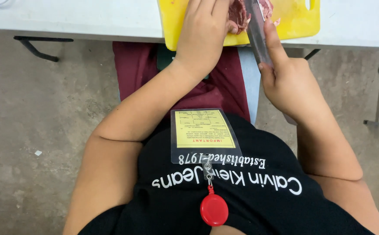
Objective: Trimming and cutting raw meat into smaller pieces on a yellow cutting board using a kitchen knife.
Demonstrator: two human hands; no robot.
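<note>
Nearest us hangs our round red plastic badge reel (214, 210). Our right hand (290, 82) grips a steel knife (257, 30); our left hand (202, 30) seemingly presses raw red meat (237, 15) on the yellow plastic cutting board (296, 19).
</note>
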